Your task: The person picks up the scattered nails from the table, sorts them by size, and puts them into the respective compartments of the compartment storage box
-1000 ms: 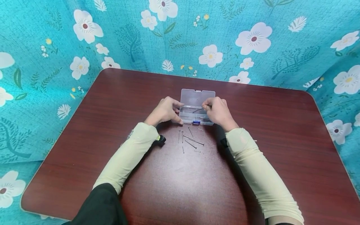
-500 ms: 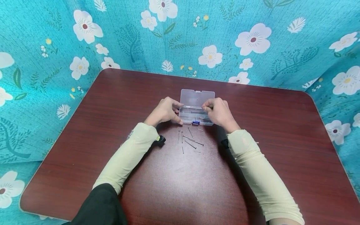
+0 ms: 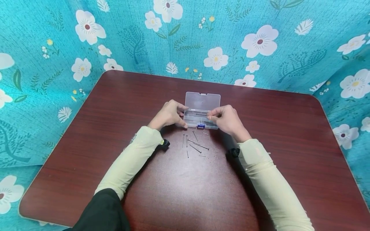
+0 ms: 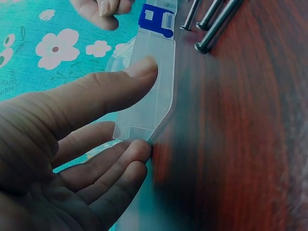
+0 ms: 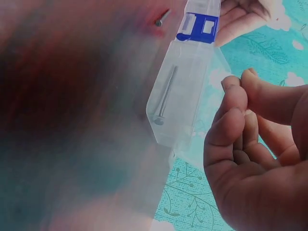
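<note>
A clear plastic box point(image 3: 191, 124) lies on the table, its lid point(image 3: 200, 101) raised at the back. A blue latch point(image 3: 200, 126) sits at the front. My left hand point(image 3: 170, 114) grips the box's left end, the thumb point(image 4: 125, 85) along its front wall and other fingers at the corner. My right hand point(image 3: 228, 119) is over the box's right side, thumb and curled fingertips together; nothing shows between them in the right wrist view. A nail point(image 5: 166, 95) shows through the front wall. More nails in the back compartment are hard to make out.
Several loose nails point(image 3: 198, 144) of different lengths lie on the dark wood table point(image 3: 138, 96) in front of the box. A floral curtain point(image 3: 185, 38) hangs behind the table. Black wrist cameras point(image 3: 164, 144) are strapped under both forearms.
The nail pinched in my right hand a second ago has been let go into the back compartment. My right hand has drawn slightly down and towards me. My left hand stays put.
</note>
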`<state>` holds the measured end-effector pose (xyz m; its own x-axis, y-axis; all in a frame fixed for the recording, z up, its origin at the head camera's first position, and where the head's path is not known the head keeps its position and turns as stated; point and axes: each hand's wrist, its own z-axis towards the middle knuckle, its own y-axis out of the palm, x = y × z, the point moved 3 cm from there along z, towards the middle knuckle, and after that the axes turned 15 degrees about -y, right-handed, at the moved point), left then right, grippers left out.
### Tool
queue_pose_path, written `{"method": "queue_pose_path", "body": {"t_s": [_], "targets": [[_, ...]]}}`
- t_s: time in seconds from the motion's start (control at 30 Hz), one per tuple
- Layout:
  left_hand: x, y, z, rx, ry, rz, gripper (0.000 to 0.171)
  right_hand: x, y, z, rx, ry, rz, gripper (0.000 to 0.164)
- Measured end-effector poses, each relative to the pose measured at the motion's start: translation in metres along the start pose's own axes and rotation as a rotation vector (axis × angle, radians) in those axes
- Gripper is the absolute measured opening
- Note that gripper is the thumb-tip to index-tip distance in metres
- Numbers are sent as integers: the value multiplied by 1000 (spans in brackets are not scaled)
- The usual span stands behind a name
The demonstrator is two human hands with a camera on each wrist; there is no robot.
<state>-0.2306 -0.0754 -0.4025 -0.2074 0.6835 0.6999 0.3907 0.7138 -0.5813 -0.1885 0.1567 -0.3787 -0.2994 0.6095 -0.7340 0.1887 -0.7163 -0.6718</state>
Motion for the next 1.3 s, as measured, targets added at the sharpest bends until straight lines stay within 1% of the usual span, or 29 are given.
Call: {"method": "queue_pose_path", "body": {"t_s": [0.27,0.67,1.0,1.17,1.3], "targets": [[2,0,-1,-10,1,-2,79,-4,6,-17,-26,-17,4,7],[1,0,-2,-1,12,-3,78,-8,19,-40,-131,-89,-30,4],[2,-1,-2,-1,-5,13,80,-10,30,-53,-227,-118,-54,6],[3,-1,-2,0,-1,15,80,-10,33,-56,-262,-138,-87,5],[3,-1,-2,-2,5,23,79,-11,33,-57,-273,-150,-104,6]]}}
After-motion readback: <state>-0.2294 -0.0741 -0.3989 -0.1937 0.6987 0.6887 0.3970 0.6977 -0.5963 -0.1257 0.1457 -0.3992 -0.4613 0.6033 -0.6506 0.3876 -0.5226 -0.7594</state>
